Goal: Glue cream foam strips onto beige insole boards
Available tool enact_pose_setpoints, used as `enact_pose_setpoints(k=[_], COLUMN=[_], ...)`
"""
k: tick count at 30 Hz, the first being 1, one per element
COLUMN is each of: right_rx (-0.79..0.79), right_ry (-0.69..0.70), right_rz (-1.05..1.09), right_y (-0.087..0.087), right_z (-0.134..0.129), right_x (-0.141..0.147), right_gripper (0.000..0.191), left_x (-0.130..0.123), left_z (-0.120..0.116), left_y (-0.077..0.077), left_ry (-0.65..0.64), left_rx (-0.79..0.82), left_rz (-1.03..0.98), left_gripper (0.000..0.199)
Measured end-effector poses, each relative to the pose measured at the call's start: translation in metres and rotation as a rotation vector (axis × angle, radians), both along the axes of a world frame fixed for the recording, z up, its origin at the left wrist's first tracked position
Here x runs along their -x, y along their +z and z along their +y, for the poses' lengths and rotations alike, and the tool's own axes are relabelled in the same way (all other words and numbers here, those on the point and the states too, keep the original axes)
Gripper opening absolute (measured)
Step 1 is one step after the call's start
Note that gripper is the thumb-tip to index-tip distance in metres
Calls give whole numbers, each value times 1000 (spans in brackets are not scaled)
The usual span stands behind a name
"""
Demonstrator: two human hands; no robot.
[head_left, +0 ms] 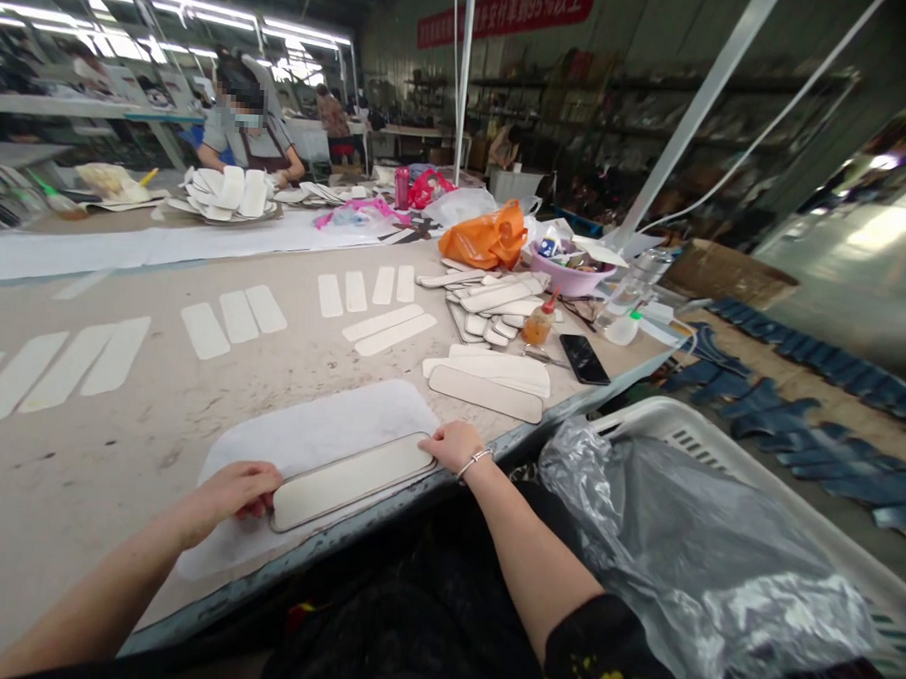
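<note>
A long white panel (353,480) with rounded corners and a dark edge lies near the table's front edge, over a larger white sheet (321,419). My left hand (242,488) is closed at the panel's left end, thumb on top and fingers partly hidden beneath. At the opposite end, my right hand (454,448) pinches the panel's corner between thumb and fingers. Just beyond the right hand lies a small stack of similar white panels (488,391).
Loose white strips (236,315) lie in groups across the table (154,477). A piled heap of panels (500,294), a glue bottle (540,321), a phone (584,358) and a purple basin (572,277) stand right. A plastic-lined white basket (667,419) sits beside me. A co-worker (248,120) works opposite.
</note>
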State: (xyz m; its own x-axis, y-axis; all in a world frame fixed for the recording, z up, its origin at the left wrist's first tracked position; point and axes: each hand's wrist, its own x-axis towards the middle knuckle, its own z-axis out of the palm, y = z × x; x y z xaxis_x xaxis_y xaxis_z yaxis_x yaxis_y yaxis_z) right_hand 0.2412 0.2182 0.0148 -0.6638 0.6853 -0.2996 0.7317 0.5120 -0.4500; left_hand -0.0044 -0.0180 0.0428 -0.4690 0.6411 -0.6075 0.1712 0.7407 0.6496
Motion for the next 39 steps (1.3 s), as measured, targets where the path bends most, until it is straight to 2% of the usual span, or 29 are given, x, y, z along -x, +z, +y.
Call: enact_pose_setpoints(k=[6, 13, 17, 23, 28, 30, 33, 36, 39], right_rx=[-39, -79, -88, -90, -78, -68, -63, -65, -64], right_ry=[28, 24, 18, 30, 23, 15, 9, 2, -3], right_rz=[-32, -64, -67, -47, -39, -35, -26, -28, -26], right_y=[0, 0, -1, -4, -5, -4, -4, -4, -6], right_z=[-2, -8, -9, -6, -6, -6, -6, -6, -6], right_x=[2, 4, 3, 2, 1, 1, 1, 1, 0], right_gripper=[36, 40, 37, 31, 28, 27, 27, 27, 27], left_x=[0, -5, -8, -5, -12, -18, -25, -27, -26], left_z=[-5, -4, -3, -4, -8, -16, -35, -54, -64], left_y=[-4, -8, -7, -15, -16, -16, -20, -31, -42], left_ry=[-98, -77, -76, -56, -11, 9, -30, -190, -347], left_rx=[-3, -6, -4, 4, -5, -73, -289, -510, -641], left_rz=[120, 249, 300, 333, 423, 522, 702, 804, 869], left_gripper=[29, 28, 26, 24, 31, 34, 33, 27, 22])
